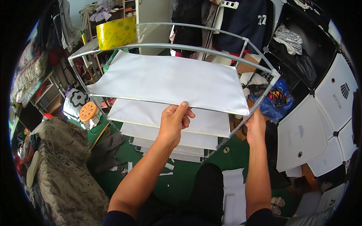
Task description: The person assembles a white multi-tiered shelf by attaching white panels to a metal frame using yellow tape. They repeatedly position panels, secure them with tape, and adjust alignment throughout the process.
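A metal-tube rack [181,47] with several white fabric shelves stands in front of me. My left hand [174,121] pinches the front edge of the upper white fabric shelf [169,81], thumb on top and fingers curled below. At that shelf's front right corner, my right hand [256,126] closes round the rack's right upright; its fingertips are partly hidden. On the rack's top tubes at the left sits a wide roll of yellow packing tape [116,33], with a clear strip running off its right side. Lower white shelves [132,113] show beneath the upper one.
A camouflage cloth [68,165] covers something at the lower left, and an orange-topped stool [88,111] stands behind it. White panels [301,132] and black cubbies [301,41] line the right side. White scraps [169,165] lie on the green floor. Clothes hang at the back.
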Demonstrator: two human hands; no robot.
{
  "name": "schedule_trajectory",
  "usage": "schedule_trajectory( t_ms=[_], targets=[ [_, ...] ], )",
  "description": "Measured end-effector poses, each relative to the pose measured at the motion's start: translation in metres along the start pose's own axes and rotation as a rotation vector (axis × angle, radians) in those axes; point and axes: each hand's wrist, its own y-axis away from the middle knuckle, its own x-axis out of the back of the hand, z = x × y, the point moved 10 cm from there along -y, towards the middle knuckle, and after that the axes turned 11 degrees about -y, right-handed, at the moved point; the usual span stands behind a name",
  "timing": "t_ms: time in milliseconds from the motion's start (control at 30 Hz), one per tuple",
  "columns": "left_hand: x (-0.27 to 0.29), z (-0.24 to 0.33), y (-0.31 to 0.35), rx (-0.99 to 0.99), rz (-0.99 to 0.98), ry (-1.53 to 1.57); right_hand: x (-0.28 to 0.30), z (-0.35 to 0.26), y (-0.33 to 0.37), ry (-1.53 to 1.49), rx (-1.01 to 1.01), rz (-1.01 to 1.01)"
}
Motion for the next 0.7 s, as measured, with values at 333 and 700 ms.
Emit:
schedule_trajectory(
  t_ms=[333, 700],
  targets=[
    [-0.003, -0.004, 0.000, 0.008, -0.044, 0.028, -0.014, -0.020, 0.037, 0.368, 0.308, 0.020],
    [0.051, 0.024, 0.023, -0.154, 0.002, -0.203, -0.015, -0.008, 0.037, 0.275, 0.332, -0.002]
  ],
)
